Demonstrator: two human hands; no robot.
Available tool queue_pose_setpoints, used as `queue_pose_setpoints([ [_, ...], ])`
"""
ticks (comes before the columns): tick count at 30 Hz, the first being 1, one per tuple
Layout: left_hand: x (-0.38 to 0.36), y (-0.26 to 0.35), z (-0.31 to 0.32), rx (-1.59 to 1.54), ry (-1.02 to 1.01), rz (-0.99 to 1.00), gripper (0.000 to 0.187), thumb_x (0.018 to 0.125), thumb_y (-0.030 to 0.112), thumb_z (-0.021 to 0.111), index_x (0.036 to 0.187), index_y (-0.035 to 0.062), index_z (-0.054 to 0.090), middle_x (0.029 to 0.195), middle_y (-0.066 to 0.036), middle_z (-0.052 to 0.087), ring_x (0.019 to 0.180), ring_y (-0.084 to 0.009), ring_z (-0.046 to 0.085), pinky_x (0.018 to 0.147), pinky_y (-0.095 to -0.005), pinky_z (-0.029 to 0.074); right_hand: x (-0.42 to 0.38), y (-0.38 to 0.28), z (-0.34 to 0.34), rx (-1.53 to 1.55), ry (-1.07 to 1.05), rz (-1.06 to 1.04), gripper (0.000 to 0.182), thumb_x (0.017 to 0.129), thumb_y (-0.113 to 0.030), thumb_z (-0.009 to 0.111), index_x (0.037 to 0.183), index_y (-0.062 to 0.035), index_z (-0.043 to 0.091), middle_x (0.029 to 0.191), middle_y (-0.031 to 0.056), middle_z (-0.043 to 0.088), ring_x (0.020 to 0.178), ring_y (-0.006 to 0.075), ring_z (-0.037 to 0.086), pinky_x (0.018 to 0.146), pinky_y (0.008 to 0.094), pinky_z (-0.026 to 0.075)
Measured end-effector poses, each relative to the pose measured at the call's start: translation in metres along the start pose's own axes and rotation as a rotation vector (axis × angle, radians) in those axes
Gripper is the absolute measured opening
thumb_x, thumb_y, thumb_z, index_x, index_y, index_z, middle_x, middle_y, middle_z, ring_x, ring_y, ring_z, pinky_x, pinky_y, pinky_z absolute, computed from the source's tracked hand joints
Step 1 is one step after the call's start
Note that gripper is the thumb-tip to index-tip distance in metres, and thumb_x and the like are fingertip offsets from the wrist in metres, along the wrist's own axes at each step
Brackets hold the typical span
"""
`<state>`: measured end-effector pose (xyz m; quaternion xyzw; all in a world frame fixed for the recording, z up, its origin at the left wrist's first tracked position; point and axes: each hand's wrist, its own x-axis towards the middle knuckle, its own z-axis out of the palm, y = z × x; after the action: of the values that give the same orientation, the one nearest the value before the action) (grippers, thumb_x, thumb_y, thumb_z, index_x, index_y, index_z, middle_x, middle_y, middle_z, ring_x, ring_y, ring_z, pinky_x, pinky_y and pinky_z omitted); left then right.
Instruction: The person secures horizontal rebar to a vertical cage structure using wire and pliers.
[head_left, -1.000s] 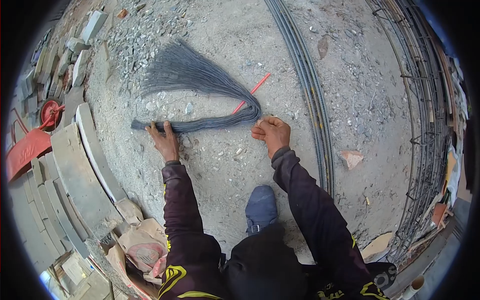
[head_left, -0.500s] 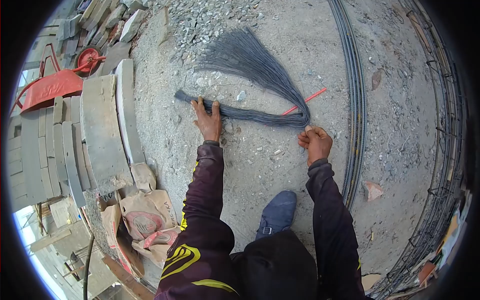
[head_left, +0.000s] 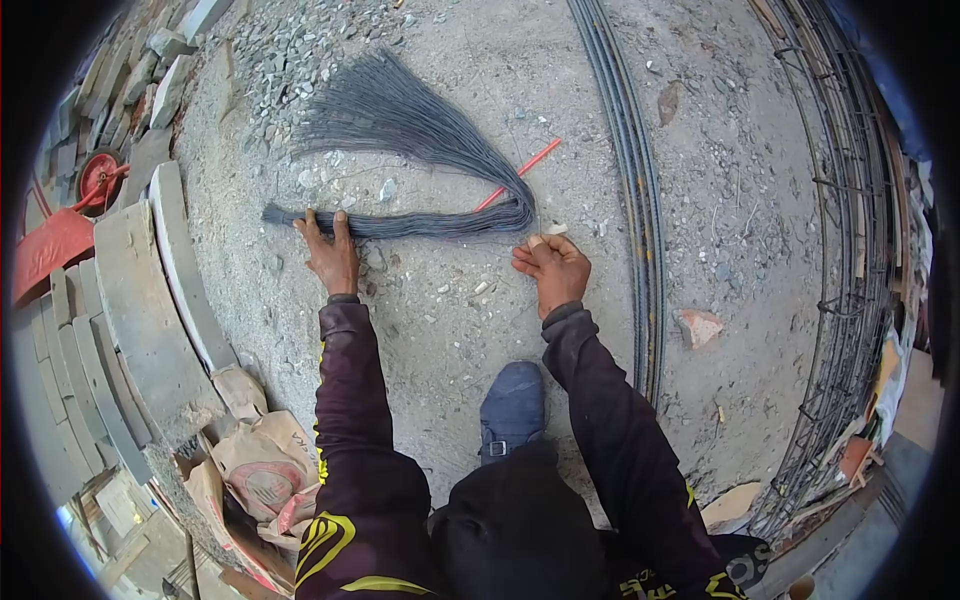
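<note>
Hands (head_left: 332, 255) flank the bent wire bundle (head_left: 430, 222).

The right hand (head_left: 554, 272) now holds its pinched fingertips (head_left: 536, 241) slightly off the tie-wire bundle's (head_left: 430, 226) bend, toward five o'clock, where earlier they touched it.

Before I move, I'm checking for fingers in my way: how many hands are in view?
2. The left hand rests on the wire bundle near its narrow end; the right hand is beside the bend, thumb and fingers together. Neither is hidden.
</note>
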<state>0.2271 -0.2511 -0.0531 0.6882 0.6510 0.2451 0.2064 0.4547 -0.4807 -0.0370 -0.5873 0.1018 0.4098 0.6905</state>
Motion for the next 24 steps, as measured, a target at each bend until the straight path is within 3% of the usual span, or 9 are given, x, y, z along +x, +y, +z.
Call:
queue_pose_setpoints([
  [5,0.001,0.001,0.000,-0.003,0.004,-0.012,0.074,0.094,0.055,0.055,0.152,0.0128,0.035,0.162,-0.021,0.019,0.150,-0.0348,0.020,0.114,-0.0669,0.006,-0.006,-0.002,0.000,0.053,-0.003,-0.004,0.016,0.091,-0.007,0.066,0.099,0.0067,0.062,0.090,0.0178,0.069,0.081,0.0260,0.071,0.072,0.0347,0.061],
  [11,0.002,-0.003,-0.001,-0.020,0.005,0.000,0.076,0.093,0.056,0.056,0.152,0.0142,0.035,0.162,-0.019,0.019,0.150,-0.0350,0.020,0.114,-0.0663,0.006,-0.011,-0.003,-0.004,0.053,0.000,0.021,0.015,0.089,-0.006,0.067,0.099,0.0051,0.064,0.089,0.0155,0.069,0.079,0.0231,0.071,0.069,0.0325,0.060],
  [14,0.009,-0.007,0.001,-0.020,-0.004,-0.042,0.084,0.092,0.059,0.056,0.153,0.0080,0.030,0.162,-0.021,0.018,0.150,-0.0368,0.017,0.115,-0.0648,0.007,-0.012,0.004,-0.011,0.105,-0.081,0.035,0.015,0.091,-0.010,0.066,0.101,0.0004,0.064,0.093,0.0142,0.070,0.084,0.0227,0.070,0.077,0.0365,0.057],
  [17,0.031,-0.015,0.011,-0.076,0.129,-0.106,0.093,0.091,0.061,0.053,0.154,-0.0008,0.022,0.161,-0.024,0.015,0.150,-0.0400,0.013,0.116,-0.0630,0.009,-0.014,0.012,-0.012,0.406,-0.196,0.099,0.015,0.092,-0.014,0.064,0.104,-0.0042,0.063,0.096,0.0116,0.069,0.091,0.0224,0.067,0.087,0.0404,0.053],
  [20,0.048,-0.003,0.012,0.113,0.123,-0.353,0.097,0.093,0.061,0.049,0.153,-0.0068,0.015,0.161,-0.026,0.012,0.150,-0.0413,0.010,0.116,-0.0622,0.010,-0.007,0.016,-0.011,0.491,-0.339,0.132,0.015,0.094,-0.015,0.061,0.105,-0.0055,0.061,0.096,0.0097,0.068,0.096,0.0233,0.065,0.093,0.0425,0.050],
  [24,0.058,0.005,0.033,0.274,0.184,-0.441,0.088,0.095,0.047,0.048,0.154,-0.0045,0.008,0.162,-0.024,0.011,0.149,-0.0416,0.012,0.117,-0.0609,0.011,-0.002,0.005,-0.003,0.497,-0.330,0.126,0.012,0.096,-0.014,0.058,0.102,-0.0044,0.061,0.092,0.0092,0.067,0.096,0.0255,0.065,0.096,0.0442,0.049],
])
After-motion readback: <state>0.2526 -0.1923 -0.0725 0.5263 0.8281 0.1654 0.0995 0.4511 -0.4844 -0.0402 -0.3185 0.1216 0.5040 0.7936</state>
